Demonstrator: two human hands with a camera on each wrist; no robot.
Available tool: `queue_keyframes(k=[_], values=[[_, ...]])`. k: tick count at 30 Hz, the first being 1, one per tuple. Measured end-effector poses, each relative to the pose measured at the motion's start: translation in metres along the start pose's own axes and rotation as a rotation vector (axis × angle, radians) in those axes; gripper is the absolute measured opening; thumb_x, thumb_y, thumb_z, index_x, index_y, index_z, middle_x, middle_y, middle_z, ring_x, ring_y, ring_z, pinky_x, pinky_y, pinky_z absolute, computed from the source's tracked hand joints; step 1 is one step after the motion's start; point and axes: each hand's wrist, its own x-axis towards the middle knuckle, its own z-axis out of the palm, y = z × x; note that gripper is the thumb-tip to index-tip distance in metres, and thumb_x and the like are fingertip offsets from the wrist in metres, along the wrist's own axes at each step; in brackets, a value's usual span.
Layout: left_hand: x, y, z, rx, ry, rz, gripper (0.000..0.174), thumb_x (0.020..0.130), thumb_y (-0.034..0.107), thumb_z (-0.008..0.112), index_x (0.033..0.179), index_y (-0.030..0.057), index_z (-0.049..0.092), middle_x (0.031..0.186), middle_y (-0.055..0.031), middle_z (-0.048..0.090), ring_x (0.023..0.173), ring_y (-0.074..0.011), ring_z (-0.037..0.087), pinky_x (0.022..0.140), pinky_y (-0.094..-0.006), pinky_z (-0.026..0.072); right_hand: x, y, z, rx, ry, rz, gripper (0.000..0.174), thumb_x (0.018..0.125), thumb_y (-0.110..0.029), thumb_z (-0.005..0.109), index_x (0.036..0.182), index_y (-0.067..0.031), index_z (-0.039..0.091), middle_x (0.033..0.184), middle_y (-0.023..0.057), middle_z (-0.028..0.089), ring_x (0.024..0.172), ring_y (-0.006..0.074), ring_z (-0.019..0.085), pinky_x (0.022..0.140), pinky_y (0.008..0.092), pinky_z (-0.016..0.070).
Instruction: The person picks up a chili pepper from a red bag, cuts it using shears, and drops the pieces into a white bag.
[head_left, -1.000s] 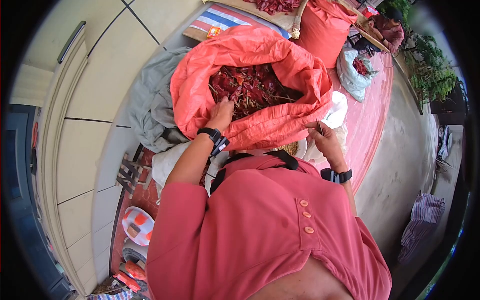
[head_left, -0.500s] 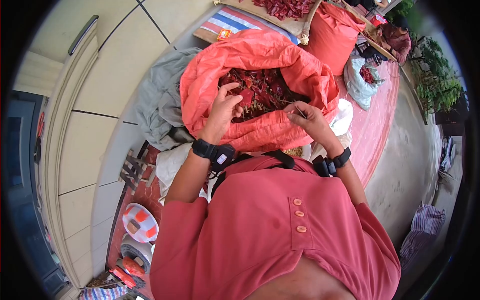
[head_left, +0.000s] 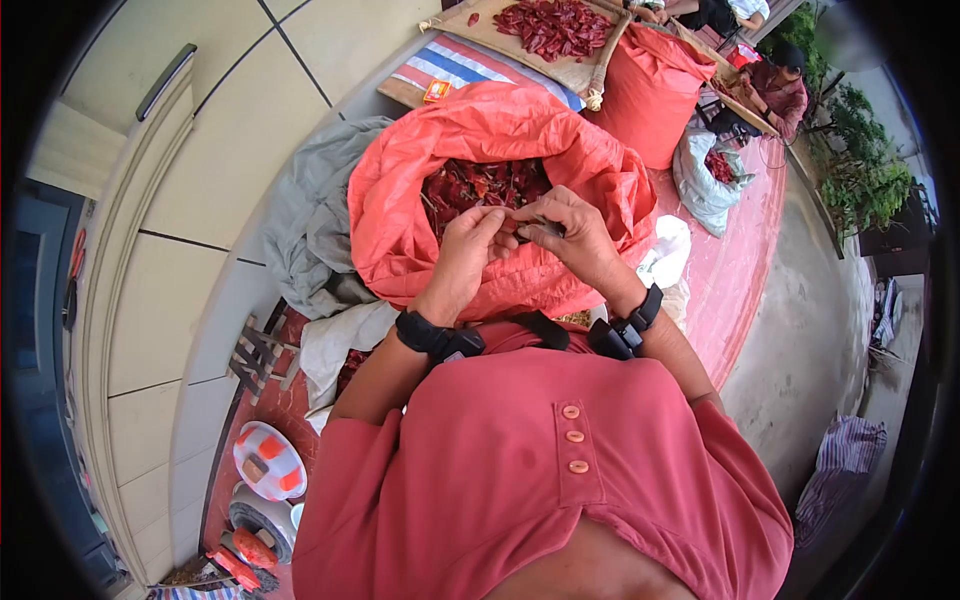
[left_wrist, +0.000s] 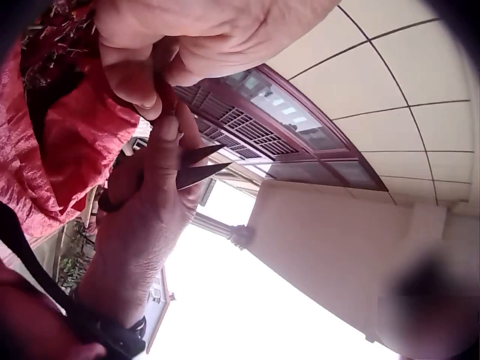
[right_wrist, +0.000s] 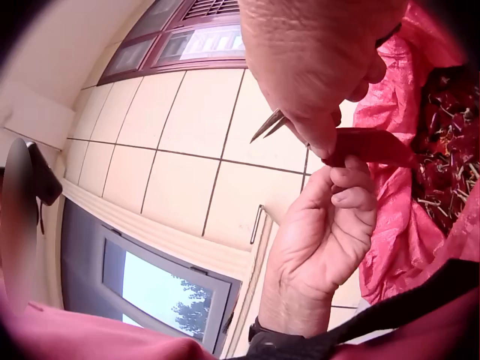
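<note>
Over the mouth of a large red woven sack (head_left: pixel 390 215), my two hands meet at the fingertips. My left hand (head_left: pixel 462 258) pinches a dried red chili (right_wrist: pixel 375 147) between thumb and fingers. My right hand (head_left: pixel 580 240) grips a pair of scissors (left_wrist: pixel 201 172) in its palm. Their two pointed blades stick out beside the thumb, slightly apart and directed away from the chili. Right thumb and fingertips are right at the chili's end. Beneath the hands, a heap of dried chilies (head_left: pixel 480 182) with stems and bits fills the sack; the scissor handles are mostly hidden.
Grey sacking (head_left: pixel 315 220) lies left of the red sack. Behind stand a tray of chilies (head_left: pixel 500 18) and a full red sack (head_left: pixel 655 95). A pale sack (head_left: pixel 700 190) sits at right, near another seated person (head_left: pixel 785 95). A basin (head_left: pixel 270 460) lies lower left.
The left hand has lifted a chili out of the heap. My right hand has come in from the sack's right edge with the scissors, and both hands now meet at the chili.
</note>
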Motion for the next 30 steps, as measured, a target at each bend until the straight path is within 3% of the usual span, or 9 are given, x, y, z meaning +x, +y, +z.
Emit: queue_keyframes(k=[3,7,8,11,14,18,22,26,30], values=[[-0.01,0.007,0.012,0.285,-0.046,0.238,0.032,0.089,0.016,0.061,0.116,-0.001,0.057,0.099,-0.0084,0.061,0.083,-0.0131,0.06,0.073,-0.0274,0.0488,-0.001,-0.002,0.002,0.171,0.08,0.082,0.017,0.084,-0.004,0.067,0.101,-0.0046,0.066,0.078,0.0029,0.059,0.073,0.0114,0.059,0.065,0.0258,0.0494],[-0.003,-0.004,0.021,1.255,0.147,0.997,0.044,0.086,0.022,0.064,0.125,0.0044,0.053,0.12,-0.0154,0.049,0.103,-0.0265,0.054,0.089,-0.0352,0.0444,-0.006,-0.003,0.011,0.501,0.184,0.279,0.01,0.09,-0.004,0.063,0.098,0.0015,0.062,0.075,-0.0031,0.055,0.071,0.0019,0.05,0.063,0.0198,0.0474],[0.002,-0.004,0.019,1.187,0.067,0.985,0.044,0.089,0.024,0.06,0.127,0.0041,0.049,0.116,-0.0167,0.051,0.103,-0.0333,0.054,0.091,-0.0376,0.0435,-0.007,-0.005,0.01,0.548,0.186,0.327,0.009,0.09,-0.004,0.062,0.097,0.0015,0.061,0.075,-0.0033,0.054,0.07,0.0019,0.05,0.063,0.0197,0.0472],[0.001,-0.011,0.026,0.715,-0.133,0.557,0.042,0.095,0.024,0.054,0.13,0.0033,0.045,0.122,-0.0163,0.05,0.112,-0.032,0.051,0.1,-0.0378,0.0384,-0.008,0.0,0.017,0.662,0.259,0.299,0.006,0.089,-0.003,0.063,0.094,0.0004,0.06,0.074,-0.0026,0.052,0.069,0.003,0.049,0.061,0.0206,0.0465],[-0.003,-0.012,0.029,0.878,-0.076,0.742,0.036,0.096,0.024,0.051,0.121,-0.0012,0.048,0.108,-0.0222,0.055,0.103,-0.0379,0.054,0.089,-0.0424,0.0433,-0.01,0.006,0.02,0.394,0.296,0.095,0.007,0.087,-0.002,0.064,0.092,-0.0018,0.059,0.075,0.0007,0.052,0.069,0.0081,0.052,0.061,0.0237,0.0464],[-0.007,-0.007,0.02,1.028,-0.126,0.668,0.031,0.096,0.021,0.05,0.112,-0.0049,0.05,0.103,-0.0228,0.058,0.098,-0.0399,0.056,0.083,-0.0442,0.0454,-0.006,-0.007,0.009,-0.015,0.254,-0.206,0.011,0.082,-0.001,0.067,0.089,-0.004,0.059,0.08,0.0071,0.053,0.071,0.0191,0.055,0.064,0.0281,0.0465],[-0.015,-0.003,0.019,1.175,-0.125,0.698,0.029,0.094,0.018,0.053,0.11,-0.0061,0.051,0.099,-0.0223,0.059,0.092,-0.0412,0.057,0.08,-0.0444,0.0475,-0.007,-0.02,0.005,-0.033,0.212,0.038,0.01,0.085,-0.006,0.066,0.088,-0.0023,0.056,0.078,0.0046,0.053,0.069,0.0204,0.053,0.064,0.0284,0.0459],[-0.013,0.007,0.019,1.288,-0.137,1.021,0.023,0.091,0.015,0.057,0.1,-0.0058,0.053,0.093,-0.0196,0.059,0.088,-0.0373,0.059,0.075,-0.0421,0.0498,-0.009,-0.022,0.007,0.839,0.101,0.386,0.008,0.091,-0.013,0.061,0.089,-0.0064,0.056,0.071,-0.0031,0.047,0.055,0.0098,0.041,0.05,0.0237,0.0344],[-0.013,0.02,0.013,1.462,-0.285,0.994,0.012,0.083,0.007,0.06,0.089,0.0004,0.052,0.085,-0.0143,0.056,0.082,-0.0304,0.059,0.069,-0.0375,0.0515,-0.014,-0.012,0.006,1.224,0.009,0.691,0.008,0.093,-0.016,0.059,0.088,-0.0111,0.056,0.066,-0.0066,0.042,0.048,0.0036,0.028,0.044,0.0203,0.0218]])
